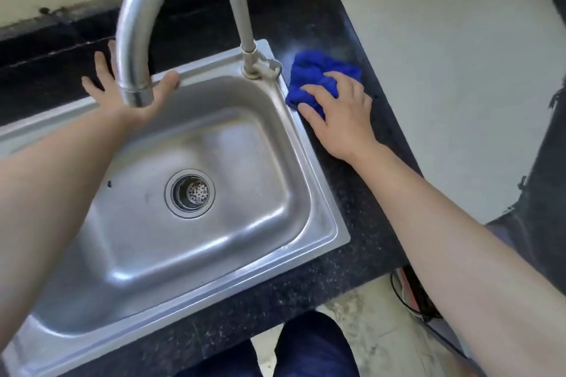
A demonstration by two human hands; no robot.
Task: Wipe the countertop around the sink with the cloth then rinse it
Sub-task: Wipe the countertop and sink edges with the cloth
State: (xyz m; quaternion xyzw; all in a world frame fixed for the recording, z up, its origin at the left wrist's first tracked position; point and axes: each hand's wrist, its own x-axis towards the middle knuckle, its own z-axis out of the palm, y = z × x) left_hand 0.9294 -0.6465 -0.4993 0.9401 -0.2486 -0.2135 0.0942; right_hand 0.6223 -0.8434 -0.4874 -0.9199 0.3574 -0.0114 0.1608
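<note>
A crumpled blue cloth [315, 73] lies on the black speckled countertop [352, 193], just right of the steel sink [318, 217] and beside the tap's base. My right hand [340, 113] lies on the cloth with its fingers spread over it, pressing it to the counter. My left hand [122, 92] rests flat, fingers spread, on the sink's far rim, partly hidden behind the spout. The basin is dry, with a round strainer drain [190, 193] in the middle.
A tall curved steel tap [245, 18] rises from the sink's far right corner; its spout hangs over the basin's far left. No water runs. A pale wall stands behind, pale floor lies right of the counter's edge, and cables lie on the floor at lower right.
</note>
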